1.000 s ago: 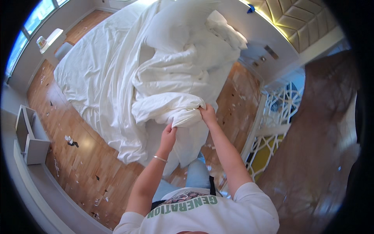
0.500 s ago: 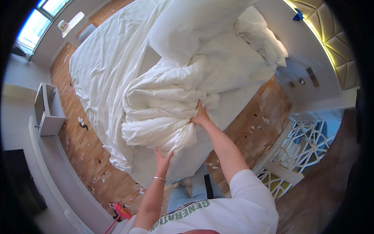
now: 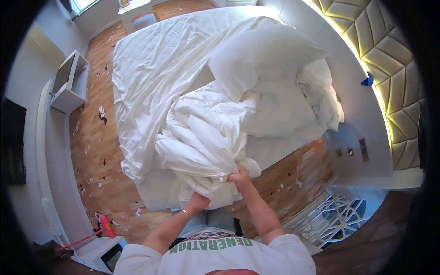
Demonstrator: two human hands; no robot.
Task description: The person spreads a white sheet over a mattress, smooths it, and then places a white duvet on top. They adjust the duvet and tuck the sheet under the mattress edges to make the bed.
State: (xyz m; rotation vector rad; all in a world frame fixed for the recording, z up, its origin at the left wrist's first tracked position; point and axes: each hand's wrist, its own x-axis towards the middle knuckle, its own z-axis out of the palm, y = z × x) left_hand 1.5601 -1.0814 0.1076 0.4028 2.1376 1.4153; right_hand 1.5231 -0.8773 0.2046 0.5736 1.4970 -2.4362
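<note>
Scrap-strewn wooden floor [image 3: 91, 153], padded beige wall panel [image 3: 390, 73], white lattice screen [image 3: 333, 220]

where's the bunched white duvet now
In the head view, the white duvet lies bunched near the middle, on the near side of the bed, clutched by the right grip, with the left grip against it.

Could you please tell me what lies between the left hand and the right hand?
A bunched part of the white bedding lies between the left hand and the right hand, as the head view shows.
</note>
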